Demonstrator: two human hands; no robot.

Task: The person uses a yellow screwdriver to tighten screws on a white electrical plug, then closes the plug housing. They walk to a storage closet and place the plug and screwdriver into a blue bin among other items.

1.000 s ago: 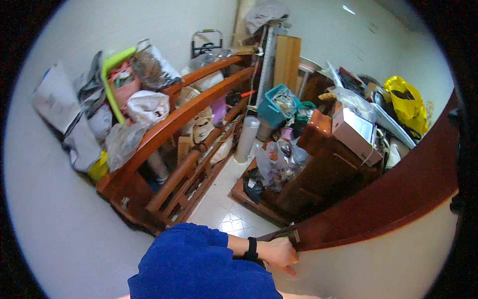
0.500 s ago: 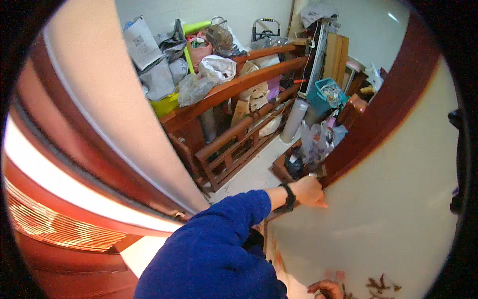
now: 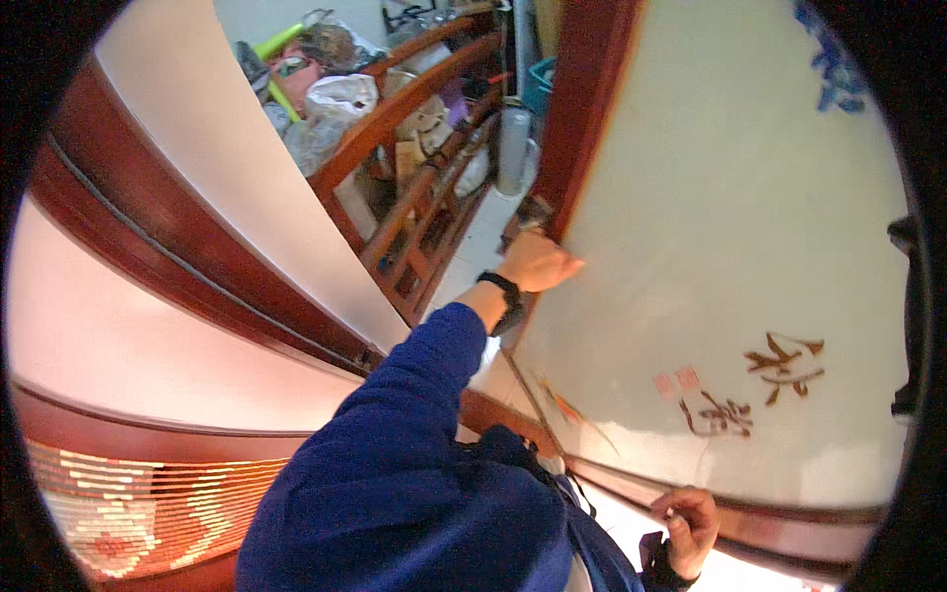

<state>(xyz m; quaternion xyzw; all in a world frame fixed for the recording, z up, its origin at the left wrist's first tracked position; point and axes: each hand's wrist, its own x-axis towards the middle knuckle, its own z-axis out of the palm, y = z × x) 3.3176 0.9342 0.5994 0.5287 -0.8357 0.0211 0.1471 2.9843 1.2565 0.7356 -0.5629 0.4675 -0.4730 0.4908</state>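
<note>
A pale door (image 3: pixel 691 197) with a dark red-brown frame, painted with brush characters, fills the right side. My left hand (image 3: pixel 538 261), with a black watch at the wrist, is closed on the door at its left edge. Its fingers are partly hidden; a small shiny metal part shows just above the knuckles. Low on the right, beside the door's bottom edge, my right hand (image 3: pixel 693 528) has curled fingers. Something small and pale seems to sit between its thumb and fingertips, too small to name.
Through the doorway, a reddish wooden bed frame (image 3: pixel 409 104) bears plastic bags and bundles. A grey cylinder (image 3: pixel 514 148) stands on the pale floor, near a teal basket (image 3: pixel 538 87). At left are a wall edge, a dark wooden door frame (image 3: pixel 212 237) and a beaded curtain (image 3: pixel 158 513).
The door has swung leftward with my left hand on it, covering more of the room beyond. My right hand has come further into view, and the view has turned right.
</note>
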